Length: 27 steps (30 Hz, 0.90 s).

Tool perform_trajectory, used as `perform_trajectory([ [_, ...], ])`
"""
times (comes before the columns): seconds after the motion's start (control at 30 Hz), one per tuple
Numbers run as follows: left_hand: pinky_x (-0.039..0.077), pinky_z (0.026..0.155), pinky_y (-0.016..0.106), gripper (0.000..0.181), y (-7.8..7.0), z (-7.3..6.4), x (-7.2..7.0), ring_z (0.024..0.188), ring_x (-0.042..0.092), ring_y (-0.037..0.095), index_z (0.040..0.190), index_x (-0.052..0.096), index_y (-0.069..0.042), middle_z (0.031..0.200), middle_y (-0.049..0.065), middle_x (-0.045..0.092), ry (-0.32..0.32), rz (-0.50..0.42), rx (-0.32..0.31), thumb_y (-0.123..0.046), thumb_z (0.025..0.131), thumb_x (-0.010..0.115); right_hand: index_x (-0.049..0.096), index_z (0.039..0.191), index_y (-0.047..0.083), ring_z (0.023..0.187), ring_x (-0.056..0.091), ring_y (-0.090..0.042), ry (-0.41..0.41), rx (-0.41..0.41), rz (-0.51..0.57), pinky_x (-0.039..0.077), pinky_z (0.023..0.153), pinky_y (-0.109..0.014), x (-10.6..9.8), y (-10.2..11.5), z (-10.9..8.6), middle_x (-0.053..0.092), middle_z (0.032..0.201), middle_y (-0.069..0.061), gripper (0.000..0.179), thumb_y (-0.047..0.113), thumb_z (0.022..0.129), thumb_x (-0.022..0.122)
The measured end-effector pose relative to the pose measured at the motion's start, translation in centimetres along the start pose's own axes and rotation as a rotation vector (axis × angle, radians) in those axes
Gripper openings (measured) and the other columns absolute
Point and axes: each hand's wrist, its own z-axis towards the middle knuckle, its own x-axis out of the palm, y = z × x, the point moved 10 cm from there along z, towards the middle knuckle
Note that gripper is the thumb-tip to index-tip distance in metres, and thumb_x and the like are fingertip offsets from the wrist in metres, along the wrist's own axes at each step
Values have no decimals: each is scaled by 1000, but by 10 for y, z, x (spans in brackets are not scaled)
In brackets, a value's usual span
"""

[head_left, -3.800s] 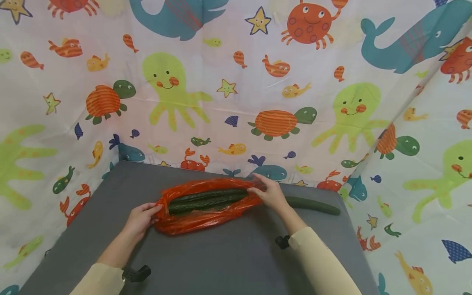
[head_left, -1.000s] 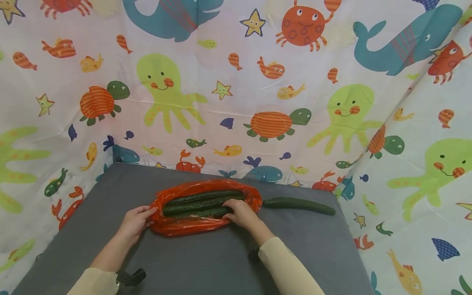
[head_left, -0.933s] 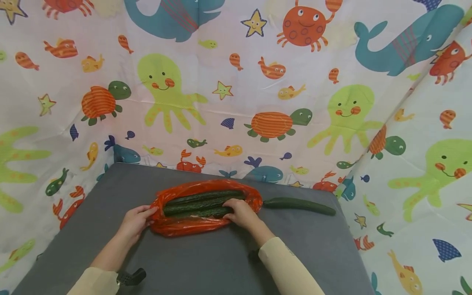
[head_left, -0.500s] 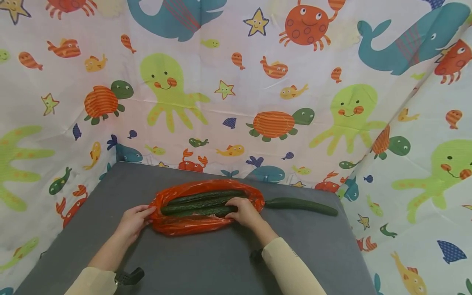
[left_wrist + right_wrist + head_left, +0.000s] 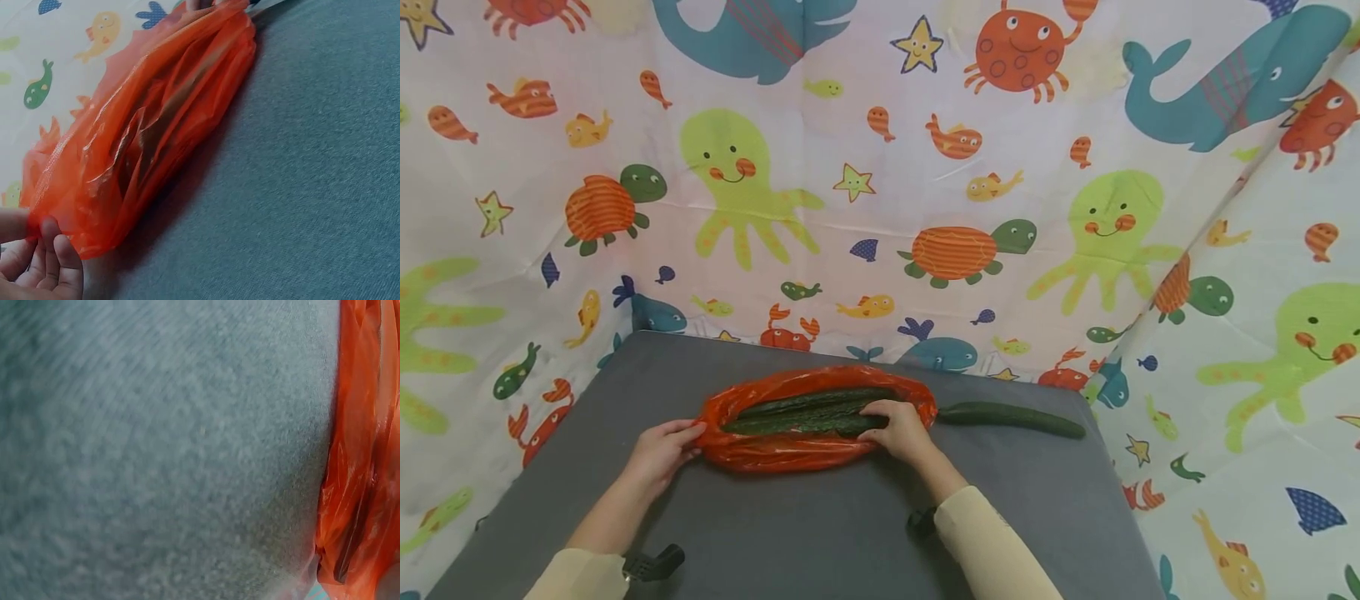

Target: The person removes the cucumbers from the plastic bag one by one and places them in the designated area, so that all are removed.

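Observation:
An orange-red plastic bag lies on its side with its opening facing up. Inside it, several long dark green cucumbers rest side by side. My left hand pinches the bag's left end between thumb and fingers; the left wrist view shows the thin film stretched from that hand. At the bag's right part my right hand reaches into the opening and grips the nearest cucumber, thumb on the near side and fingers over the top. The right wrist view shows only the bag's side, with the fingers mostly out of sight.
One more cucumber lies outside, just right of the bag. Everything rests on a grey cloth-covered table. A white curtain with sea animals rises behind the table and along both sides. A dark wrist device sits at the left cuff.
My right hand has gone from the bag's right end onto the cucumbers inside. Lately my left hand has drawn the bag's left end a little leftward, and the bag looks longer.

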Motion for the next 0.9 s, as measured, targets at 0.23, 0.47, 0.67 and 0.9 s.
perform_trajectory([
  [0.23,58,77,29,44,-1,2,-8,82,64,10,127,59,9,93,-7,65,-16,98,23,-24,99,67,77,113,16,110,70,-21,-41,15,29,57,93,-41,-3,-7,-1,75,115,-2,39,26,77,89],
  [0.47,58,76,30,43,-6,1,-9,84,66,16,125,60,10,95,-2,67,-13,200,66,-25,100,66,77,113,23,107,70,-17,-95,44,43,58,90,-39,-8,-11,0,75,115,3,38,29,78,88],
  [0.67,58,77,30,42,-7,1,-7,84,65,17,126,59,10,95,-2,66,5,204,80,-24,101,64,76,116,18,108,70,-20,-103,13,42,57,91,-41,-11,0,1,74,118,0,39,27,80,87],
  [0.9,58,77,27,46,-7,3,-4,82,64,10,125,60,9,96,-3,67,3,165,71,-29,99,67,75,118,13,111,69,-21,-90,-6,71,56,94,-43,-13,14,3,74,119,-2,41,24,80,87],
])
